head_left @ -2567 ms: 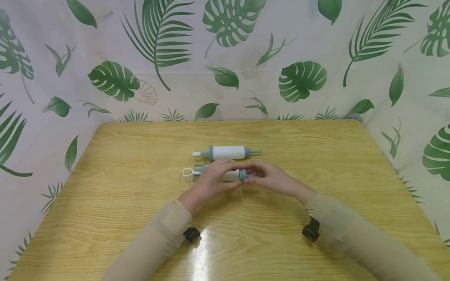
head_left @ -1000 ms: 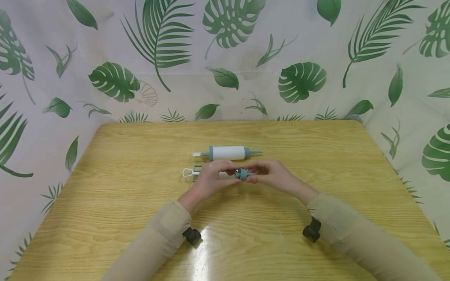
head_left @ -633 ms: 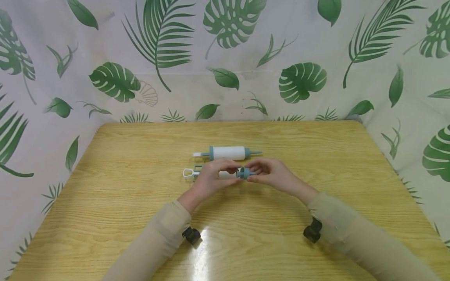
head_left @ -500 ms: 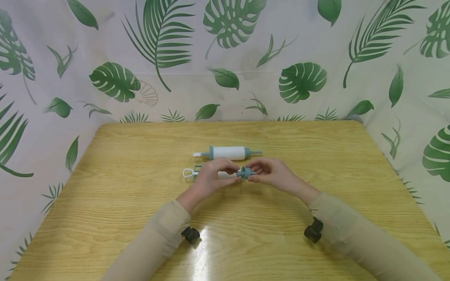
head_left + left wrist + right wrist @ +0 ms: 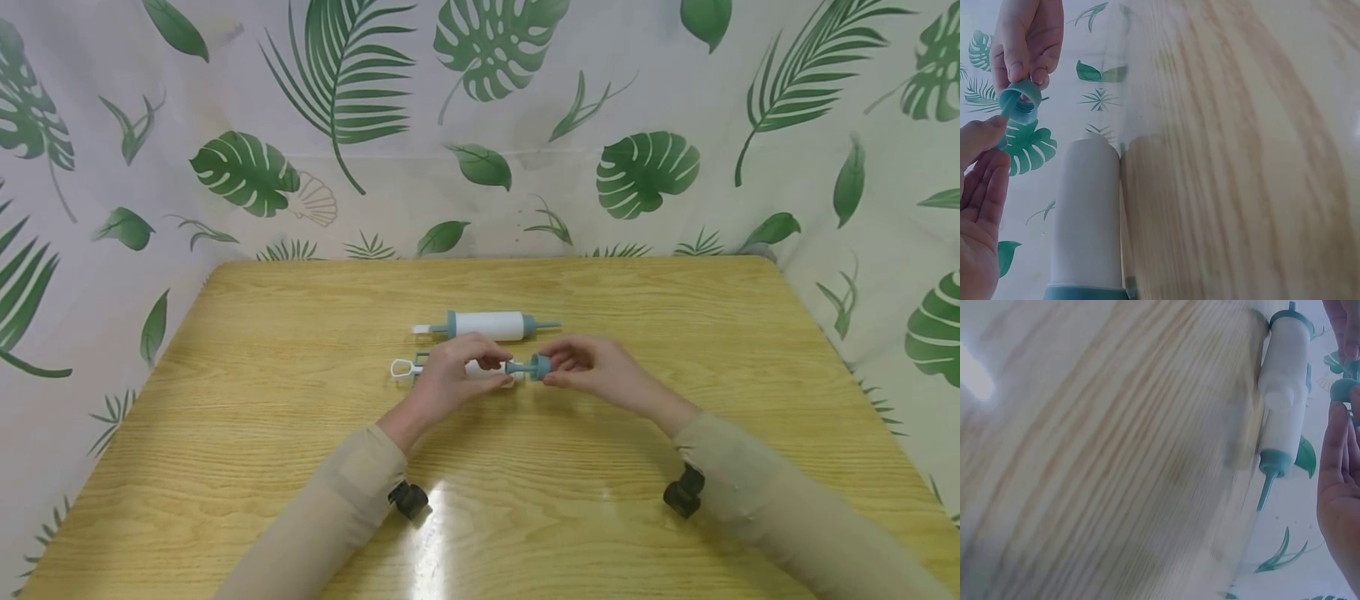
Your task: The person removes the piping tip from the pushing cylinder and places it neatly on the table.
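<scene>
My left hand (image 5: 447, 377) pinches a slim teal nozzle-like piece (image 5: 517, 367) between thumb and fingertips. Facing it, my right hand (image 5: 603, 372) grips a teal threaded cap (image 5: 540, 367) by its right side. In the left wrist view the piece's end reaches the cap's open mouth (image 5: 1020, 103); how deep it sits I cannot tell. Under the left hand lies a white syringe barrel (image 5: 474, 370), partly hidden, its right end uncapped. A white loop handle (image 5: 401, 368) and a teal frame (image 5: 422, 358) stick out at its left.
Behind the hands a second white syringe (image 5: 489, 326) lies parallel, with a teal cap and thin nozzle (image 5: 547, 324) pointing right. Both rest on a wooden table (image 5: 300, 467). A leaf-print cloth (image 5: 525, 200) hangs behind and beside the table.
Earlier the teal cap sat at the barrel's right end. It came away in my right hand, which has since moved right with it. My left hand now pinches the slim teal piece, more of it showing.
</scene>
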Available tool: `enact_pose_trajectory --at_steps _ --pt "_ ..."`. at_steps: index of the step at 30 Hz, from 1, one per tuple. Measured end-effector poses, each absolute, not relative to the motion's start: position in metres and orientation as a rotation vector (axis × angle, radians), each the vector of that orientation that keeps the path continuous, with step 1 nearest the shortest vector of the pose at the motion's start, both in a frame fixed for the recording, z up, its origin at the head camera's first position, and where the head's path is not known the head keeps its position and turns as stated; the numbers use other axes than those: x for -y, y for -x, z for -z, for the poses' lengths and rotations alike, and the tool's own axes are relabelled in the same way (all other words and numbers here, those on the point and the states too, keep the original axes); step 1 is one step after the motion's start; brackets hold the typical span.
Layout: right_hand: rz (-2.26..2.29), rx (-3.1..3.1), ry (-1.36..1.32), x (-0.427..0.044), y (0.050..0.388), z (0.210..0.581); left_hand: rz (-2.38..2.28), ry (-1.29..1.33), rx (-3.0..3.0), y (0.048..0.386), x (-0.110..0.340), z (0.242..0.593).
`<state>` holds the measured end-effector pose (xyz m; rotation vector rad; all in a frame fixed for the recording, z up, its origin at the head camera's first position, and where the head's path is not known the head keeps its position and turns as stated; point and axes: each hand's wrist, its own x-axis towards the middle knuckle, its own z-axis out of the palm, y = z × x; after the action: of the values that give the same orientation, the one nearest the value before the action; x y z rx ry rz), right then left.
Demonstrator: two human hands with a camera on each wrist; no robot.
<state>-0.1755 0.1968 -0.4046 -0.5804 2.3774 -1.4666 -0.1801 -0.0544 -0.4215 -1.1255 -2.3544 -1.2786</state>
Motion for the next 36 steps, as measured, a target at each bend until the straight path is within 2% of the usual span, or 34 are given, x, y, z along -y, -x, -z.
enact_pose_trajectory --at_steps 23,36 --pt "1.19 -2.59 0.521 -0.244 0.185 0.402 1.184 1.123 2.587 0.193 0.02 0.416" --pt "0.896 -2.727 0.705 -0.247 0.186 0.411 0.78 1.217 2.726 0.198 -0.001 0.416"
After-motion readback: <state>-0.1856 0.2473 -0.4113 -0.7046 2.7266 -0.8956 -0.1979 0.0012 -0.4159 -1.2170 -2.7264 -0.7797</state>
